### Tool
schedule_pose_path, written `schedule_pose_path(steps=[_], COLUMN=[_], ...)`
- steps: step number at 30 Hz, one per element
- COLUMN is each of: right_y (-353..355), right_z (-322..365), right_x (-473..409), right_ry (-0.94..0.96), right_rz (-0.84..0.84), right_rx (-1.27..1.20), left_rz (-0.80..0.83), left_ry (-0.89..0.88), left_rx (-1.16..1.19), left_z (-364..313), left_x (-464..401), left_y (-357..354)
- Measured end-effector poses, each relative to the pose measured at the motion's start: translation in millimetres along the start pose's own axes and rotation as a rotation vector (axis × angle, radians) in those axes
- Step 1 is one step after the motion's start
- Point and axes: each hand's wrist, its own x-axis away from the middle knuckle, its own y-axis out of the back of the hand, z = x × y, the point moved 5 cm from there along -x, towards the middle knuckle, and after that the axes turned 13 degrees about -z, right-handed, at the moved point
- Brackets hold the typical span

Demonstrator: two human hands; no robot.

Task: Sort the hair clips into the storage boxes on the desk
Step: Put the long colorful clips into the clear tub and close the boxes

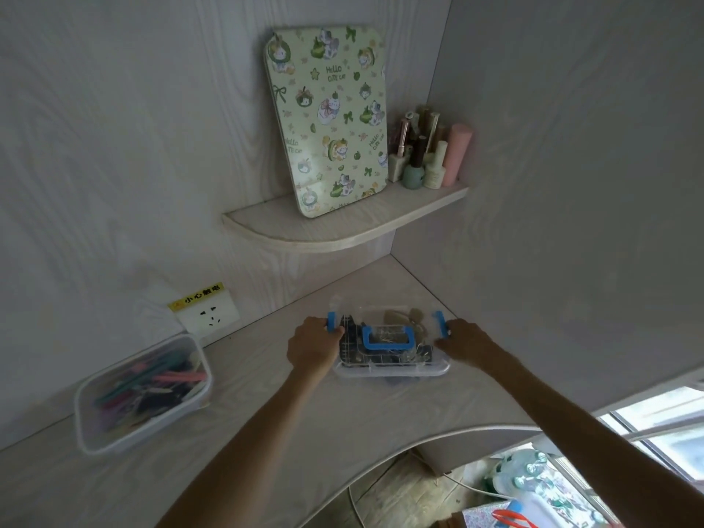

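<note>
Pale woodgrain desk [266, 432], corner shelf [343, 232]

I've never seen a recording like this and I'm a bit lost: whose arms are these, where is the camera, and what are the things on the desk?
There is no machine here. A person wears a wide-angle camera on the head, so you look down along their own two bare arms. The left hand and right hand grip the two ends of a clear storage box with a blue handle and blue latches, its lid on. Dark clips show through it. To the left on the desk stands an open box holding colourful hair clips. Above, a corner shelf carries a cat-patterned board and small bottles. A wall socket sits behind the desk.
</note>
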Motion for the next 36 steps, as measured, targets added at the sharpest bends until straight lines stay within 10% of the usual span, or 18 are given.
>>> schedule_pose_path(steps=[11, 36], right_y=[-25, -59], right_z=[97, 194], right_x=[-3, 8], right_ry=[0.248, 0.403], right_rz=[-0.088, -0.029], right_rx=[0.141, -0.066], left_rz=[-0.06, -0.268], left_ry=[-0.12, 0.161], left_rx=[-0.366, -0.237], left_z=[60, 138], left_x=[13, -20], left_y=[49, 131])
